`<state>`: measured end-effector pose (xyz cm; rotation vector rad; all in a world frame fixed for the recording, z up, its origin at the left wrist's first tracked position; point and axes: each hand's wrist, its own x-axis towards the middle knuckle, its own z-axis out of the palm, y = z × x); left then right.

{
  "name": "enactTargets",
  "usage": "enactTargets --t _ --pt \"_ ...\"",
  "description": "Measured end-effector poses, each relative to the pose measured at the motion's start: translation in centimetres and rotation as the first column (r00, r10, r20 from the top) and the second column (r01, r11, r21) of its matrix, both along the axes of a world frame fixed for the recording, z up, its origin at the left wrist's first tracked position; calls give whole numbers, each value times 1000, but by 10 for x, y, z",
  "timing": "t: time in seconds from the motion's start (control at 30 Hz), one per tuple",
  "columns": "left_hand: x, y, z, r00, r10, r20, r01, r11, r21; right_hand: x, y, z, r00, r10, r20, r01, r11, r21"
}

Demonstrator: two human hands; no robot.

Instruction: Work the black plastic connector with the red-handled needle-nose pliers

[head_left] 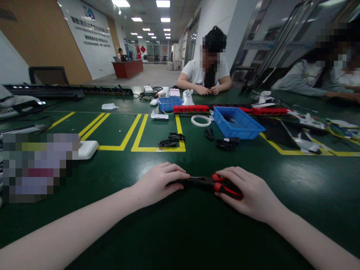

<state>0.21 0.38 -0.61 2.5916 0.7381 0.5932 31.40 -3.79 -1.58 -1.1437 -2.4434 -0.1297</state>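
My right hand [250,193] is closed around the red and black handles of a pair of pliers [204,182], whose jaws point left. Between the fingertips and thumb of my left hand [161,180] is a small black part [182,182], mostly hidden by the fingers. The plier tips meet this part at its right end; whether they grip it I cannot tell. Beyond my hands lie more black parts: a pair [168,143] inside a yellow-taped outline, one small piece [209,134], and a longer one [227,144] to the right.
A blue bin [249,132] with a dark item inside stands beyond my right hand, beside a white tape roll [201,125]. Farther back are a smaller blue bin [170,105] and red strips [191,109]. A white box [87,150] lies left. Across the table sits a person [194,73].
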Motion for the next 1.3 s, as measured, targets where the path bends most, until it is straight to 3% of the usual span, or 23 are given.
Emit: enactTargets --t 0.73,1.3 --pt "0 -1 0 999 24 -36 -23 1000 19 -5 -4 2 995 -29 -95 18 994 -106" --pt "-1 0 -2 1000 2 22 -1 998 -56 -5 -4 5 1000 -6 -7 6 1000 29"
